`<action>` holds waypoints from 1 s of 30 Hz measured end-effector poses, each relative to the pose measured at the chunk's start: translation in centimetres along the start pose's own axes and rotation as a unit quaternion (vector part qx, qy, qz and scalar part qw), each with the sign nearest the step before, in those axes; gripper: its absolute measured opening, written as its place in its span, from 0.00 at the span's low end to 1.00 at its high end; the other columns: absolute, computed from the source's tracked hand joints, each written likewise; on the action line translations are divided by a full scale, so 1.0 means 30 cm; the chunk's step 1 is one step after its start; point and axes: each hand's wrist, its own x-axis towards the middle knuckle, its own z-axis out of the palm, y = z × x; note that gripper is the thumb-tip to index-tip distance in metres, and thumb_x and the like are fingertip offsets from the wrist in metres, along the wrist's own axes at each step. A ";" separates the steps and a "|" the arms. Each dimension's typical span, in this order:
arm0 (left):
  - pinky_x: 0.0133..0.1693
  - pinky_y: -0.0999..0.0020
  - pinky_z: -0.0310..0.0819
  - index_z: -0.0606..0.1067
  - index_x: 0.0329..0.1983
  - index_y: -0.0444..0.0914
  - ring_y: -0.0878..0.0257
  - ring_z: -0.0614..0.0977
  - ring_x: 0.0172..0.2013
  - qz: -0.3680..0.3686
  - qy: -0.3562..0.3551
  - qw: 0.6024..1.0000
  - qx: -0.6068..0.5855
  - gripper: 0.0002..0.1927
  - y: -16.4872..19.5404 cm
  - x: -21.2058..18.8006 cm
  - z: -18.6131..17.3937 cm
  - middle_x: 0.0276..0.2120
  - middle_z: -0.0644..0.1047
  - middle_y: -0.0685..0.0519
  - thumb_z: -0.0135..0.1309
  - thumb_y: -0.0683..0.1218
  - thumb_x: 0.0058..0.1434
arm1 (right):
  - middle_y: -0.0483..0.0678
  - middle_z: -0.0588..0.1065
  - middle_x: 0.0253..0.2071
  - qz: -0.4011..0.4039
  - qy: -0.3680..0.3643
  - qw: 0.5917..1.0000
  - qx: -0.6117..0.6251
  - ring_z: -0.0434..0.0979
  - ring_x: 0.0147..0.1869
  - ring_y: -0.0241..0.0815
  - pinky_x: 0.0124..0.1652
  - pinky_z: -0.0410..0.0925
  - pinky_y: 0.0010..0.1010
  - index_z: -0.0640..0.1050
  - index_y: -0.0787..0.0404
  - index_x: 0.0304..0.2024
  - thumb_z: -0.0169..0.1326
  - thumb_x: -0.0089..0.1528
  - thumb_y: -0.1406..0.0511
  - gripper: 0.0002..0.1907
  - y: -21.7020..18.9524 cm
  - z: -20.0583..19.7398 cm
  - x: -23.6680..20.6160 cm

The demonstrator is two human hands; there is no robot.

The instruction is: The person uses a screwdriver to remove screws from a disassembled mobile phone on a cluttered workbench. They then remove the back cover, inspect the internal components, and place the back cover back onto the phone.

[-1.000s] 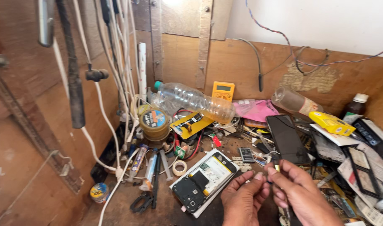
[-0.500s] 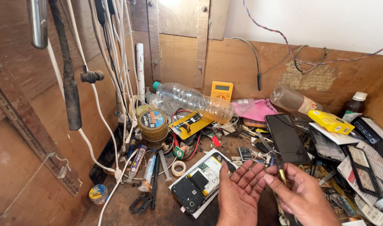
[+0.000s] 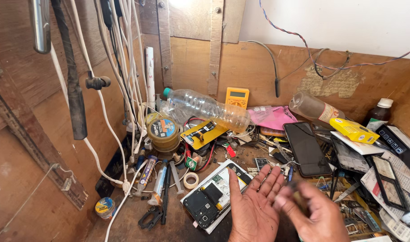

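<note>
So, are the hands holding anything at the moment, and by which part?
The left hand lies open, palm up, and holds nothing. The right hand is motion-blurred beside it, so it cannot be told whether it holds anything.

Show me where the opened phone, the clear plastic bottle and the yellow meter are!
opened phone (image 3: 214, 197), head view, on its exposed back in the middle.
clear plastic bottle (image 3: 205, 107), head view, on the middle of its body as it lies on its side.
yellow meter (image 3: 237, 97), head view, on its front face.
</note>
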 end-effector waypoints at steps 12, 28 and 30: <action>0.65 0.50 0.65 0.68 0.68 0.31 0.48 0.74 0.64 -0.021 0.009 0.999 0.034 0.55 -0.016 0.010 -0.049 0.64 0.75 0.37 0.39 0.79 0.57 | 0.49 0.77 0.34 0.034 -0.199 0.968 -0.149 0.78 0.42 0.42 0.44 0.72 0.33 0.82 0.64 0.35 0.70 0.53 0.62 0.14 -0.145 -0.003 0.027; 0.38 0.62 0.86 0.82 0.45 0.29 0.61 0.85 0.32 0.090 0.102 0.939 0.316 0.12 -0.072 0.030 -0.133 0.34 0.84 0.47 0.57 0.43 0.64 | 0.53 0.80 0.41 -0.012 -0.088 0.980 -0.178 0.83 0.45 0.47 0.46 0.74 0.36 0.80 0.63 0.45 0.62 0.57 0.65 0.14 -0.038 -0.038 0.047; 0.35 0.62 0.88 0.82 0.44 0.26 0.59 0.86 0.29 0.098 0.136 0.943 0.289 0.10 -0.069 0.022 -0.136 0.33 0.84 0.43 0.57 0.38 0.64 | 0.53 0.81 0.41 0.023 -0.088 0.973 -0.211 0.85 0.45 0.46 0.46 0.75 0.36 0.80 0.63 0.47 0.64 0.57 0.63 0.17 -0.033 -0.031 0.047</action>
